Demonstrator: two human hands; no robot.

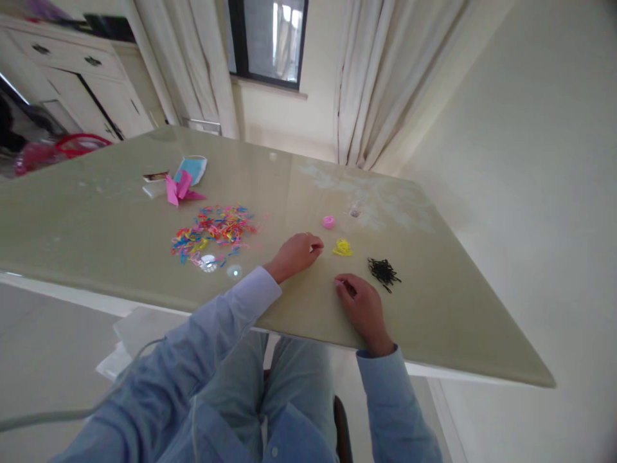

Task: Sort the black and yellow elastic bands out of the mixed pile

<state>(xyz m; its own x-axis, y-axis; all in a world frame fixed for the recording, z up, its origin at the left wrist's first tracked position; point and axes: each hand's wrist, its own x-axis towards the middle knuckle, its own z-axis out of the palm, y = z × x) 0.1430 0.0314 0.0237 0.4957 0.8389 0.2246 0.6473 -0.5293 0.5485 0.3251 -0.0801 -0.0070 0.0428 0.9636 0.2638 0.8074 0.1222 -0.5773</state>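
Note:
My left hand (pixel 295 256) is over the table with its fingers curled and the fingertips pressed together, just left of a small yellow heap of bands (pixel 342 247). Whatever it may pinch is too small to make out. My right hand (pixel 362 307) rests nearer the table edge, its thumb and fingers closed; their contents are hidden. Right beside it lies a heap of thin black looped pieces (pixel 384 272). A small pink clump (pixel 328 222) sits beyond the yellow heap. To the left spreads a mixed pile of colourful little rubber bands (pixel 216 228).
A pink folded-paper piece (pixel 179 189) and a blue face mask (pixel 191 170) lie at the back left of the glossy table (pixel 289 186). Two clear round spots (pixel 234 272) show by the mixed pile. A small clear item (pixel 355 212) is behind the pink clump.

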